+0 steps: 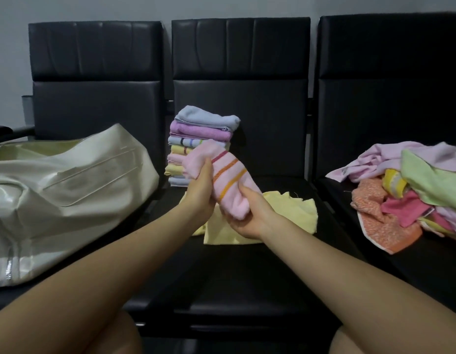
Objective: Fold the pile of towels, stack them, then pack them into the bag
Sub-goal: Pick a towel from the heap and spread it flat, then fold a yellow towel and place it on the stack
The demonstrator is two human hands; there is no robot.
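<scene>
Three black padded seats (237, 272) are joined in a row, their backrests (241, 48) set against a plain grey wall (94, 7) at 12 o'clock. An armrest (7, 132) is seen at 9 o'clock. Lighting is dim.

Left hand (200, 192) and right hand (250, 215) gripping pink striped towel (229, 185), folded stack (199, 144) behind

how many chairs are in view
3 black chairs in a row: left chair holds the bag, middle chair the folded stack, right chair the unfolded pile.
</scene>
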